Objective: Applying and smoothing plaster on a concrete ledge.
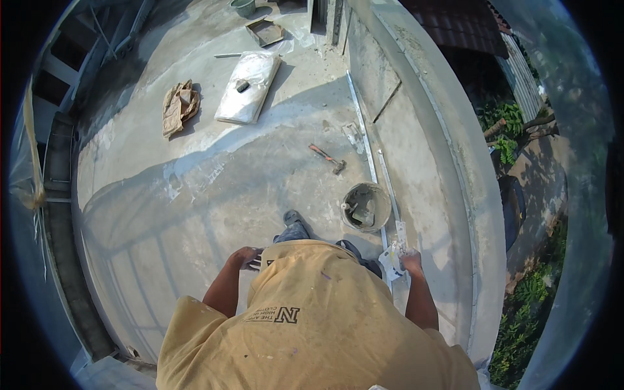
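My left hand hangs beside my body with its fingers stretched out and apart, holding nothing. On the other side, my right hand is closed next to a small crumpled white bag and a pale flat piece. What exactly its fingers grip is too small to make out. Ahead of that hand stands a round bucket with grey material and a tool handle inside. Two long metal straightedges lie along the wall's foot, passing close to the bucket and my right hand.
A hammer with an orange handle lies beyond the bucket. Farther off are a plastic-wrapped white slab-like pack, crumpled brown paper, a square tray and a green tub. A low curved wall borders the right side.
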`<state>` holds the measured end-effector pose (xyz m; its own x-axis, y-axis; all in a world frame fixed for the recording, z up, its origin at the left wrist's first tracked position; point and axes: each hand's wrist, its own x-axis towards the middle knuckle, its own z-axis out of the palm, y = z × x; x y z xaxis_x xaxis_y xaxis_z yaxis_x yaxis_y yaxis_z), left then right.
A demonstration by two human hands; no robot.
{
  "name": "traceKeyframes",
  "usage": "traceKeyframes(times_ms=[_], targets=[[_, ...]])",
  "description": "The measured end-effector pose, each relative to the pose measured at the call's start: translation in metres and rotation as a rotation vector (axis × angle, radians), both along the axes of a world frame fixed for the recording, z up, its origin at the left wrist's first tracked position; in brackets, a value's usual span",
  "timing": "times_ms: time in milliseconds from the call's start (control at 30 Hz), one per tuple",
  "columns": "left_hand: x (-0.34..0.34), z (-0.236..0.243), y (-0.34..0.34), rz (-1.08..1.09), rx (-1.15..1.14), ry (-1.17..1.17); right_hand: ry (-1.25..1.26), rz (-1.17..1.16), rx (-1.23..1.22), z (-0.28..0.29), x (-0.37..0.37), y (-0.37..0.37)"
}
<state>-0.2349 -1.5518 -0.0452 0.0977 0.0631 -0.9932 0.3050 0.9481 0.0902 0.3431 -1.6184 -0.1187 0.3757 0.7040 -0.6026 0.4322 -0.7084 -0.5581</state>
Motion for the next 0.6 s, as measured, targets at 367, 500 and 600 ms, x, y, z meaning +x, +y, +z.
traceKeyframes(times_ms=[367,500,600], targets=[[-0.071,-0.028,0.142,-0.373,0.110,-0.012,-0.077,0.389,-0.020,-0.029,-0.121,0.118],[-0.097,-0.060,0.200,0.054,0.317,0.233,0.039,0.517,-0.262,-0.012,-0.167,0.251],[-0.113,-0.071,0.254,0.709,0.315,0.119,-0.219,0.784,-0.227,-0.035,-0.172,0.356]])
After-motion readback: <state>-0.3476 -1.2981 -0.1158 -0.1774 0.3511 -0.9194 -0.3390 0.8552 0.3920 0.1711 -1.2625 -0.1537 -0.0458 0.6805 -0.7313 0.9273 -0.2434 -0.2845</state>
